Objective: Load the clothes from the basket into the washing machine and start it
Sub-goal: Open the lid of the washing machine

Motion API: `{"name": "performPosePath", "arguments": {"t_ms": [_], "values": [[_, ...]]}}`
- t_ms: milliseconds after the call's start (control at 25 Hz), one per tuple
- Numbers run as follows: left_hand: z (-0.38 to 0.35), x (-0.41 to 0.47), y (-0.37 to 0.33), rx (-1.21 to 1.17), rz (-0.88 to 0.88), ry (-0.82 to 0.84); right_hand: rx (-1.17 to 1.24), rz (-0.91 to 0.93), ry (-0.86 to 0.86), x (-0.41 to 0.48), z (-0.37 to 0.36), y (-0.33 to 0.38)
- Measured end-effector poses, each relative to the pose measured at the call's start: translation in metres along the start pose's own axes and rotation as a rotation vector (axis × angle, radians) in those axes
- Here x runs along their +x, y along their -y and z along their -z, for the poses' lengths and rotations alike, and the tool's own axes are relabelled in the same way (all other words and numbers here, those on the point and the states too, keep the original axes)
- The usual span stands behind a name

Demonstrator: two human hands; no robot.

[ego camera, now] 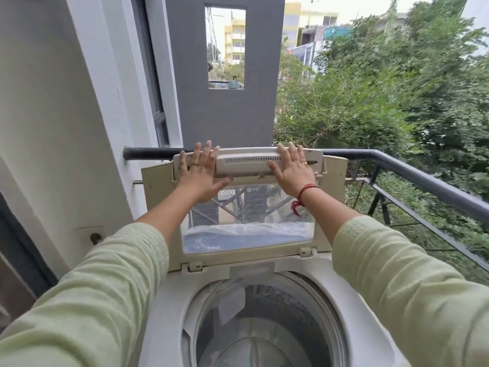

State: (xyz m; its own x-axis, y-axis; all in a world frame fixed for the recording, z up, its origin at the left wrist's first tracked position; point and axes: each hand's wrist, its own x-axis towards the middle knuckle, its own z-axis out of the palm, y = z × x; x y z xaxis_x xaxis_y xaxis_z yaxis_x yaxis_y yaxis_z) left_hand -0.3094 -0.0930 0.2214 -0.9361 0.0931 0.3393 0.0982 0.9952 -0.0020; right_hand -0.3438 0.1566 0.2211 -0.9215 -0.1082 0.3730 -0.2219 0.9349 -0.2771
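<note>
Lid [248, 161] upright, beige plastic, clear pane | left hand [201, 172] flat on it | right hand [292, 172] flat too

One washing machine [164, 300], one lid [248, 161], two hands, left hand [201, 172], right hand [292, 172], two sleeves [92, 287] [397, 274], one railing [423, 176]

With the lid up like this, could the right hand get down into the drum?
Probably yes: the lid stands raised, the drum below is uncovered, and the right hand only rests flat on the lid.

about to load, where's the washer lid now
Head view, centre: the washer lid stands raised behind the open drum, left hand and right hand flat on its top edge.
</note>
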Motion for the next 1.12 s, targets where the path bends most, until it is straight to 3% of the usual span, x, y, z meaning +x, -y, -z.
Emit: {"name": "performPosePath", "arguments": {"t_ms": [80,280,360,600,1120], "values": [[0.003,-0.007,-0.004,0.008,0.004,0.001,-0.027,0.008,-0.015,-0.007,0.001,-0.004],[0.005,-0.045,-0.021,-0.015,0.145,-0.226,-0.144,-0.003,-0.029,-0.023,0.006,0.000],[0.000,-0.057,-0.019,0.063,0.151,-0.193,-0.166,-0.016,-0.019,-0.026,0.011,0.002],[-0.005,-0.070,-0.018,0.088,0.106,-0.121,-0.257,0.049,-0.062,-0.052,0.021,0.001],[0.005,-0.105,-0.039,-0.131,-0.084,-0.377,-0.122,0.245,-0.248,-0.123,0.015,0.015]]}}
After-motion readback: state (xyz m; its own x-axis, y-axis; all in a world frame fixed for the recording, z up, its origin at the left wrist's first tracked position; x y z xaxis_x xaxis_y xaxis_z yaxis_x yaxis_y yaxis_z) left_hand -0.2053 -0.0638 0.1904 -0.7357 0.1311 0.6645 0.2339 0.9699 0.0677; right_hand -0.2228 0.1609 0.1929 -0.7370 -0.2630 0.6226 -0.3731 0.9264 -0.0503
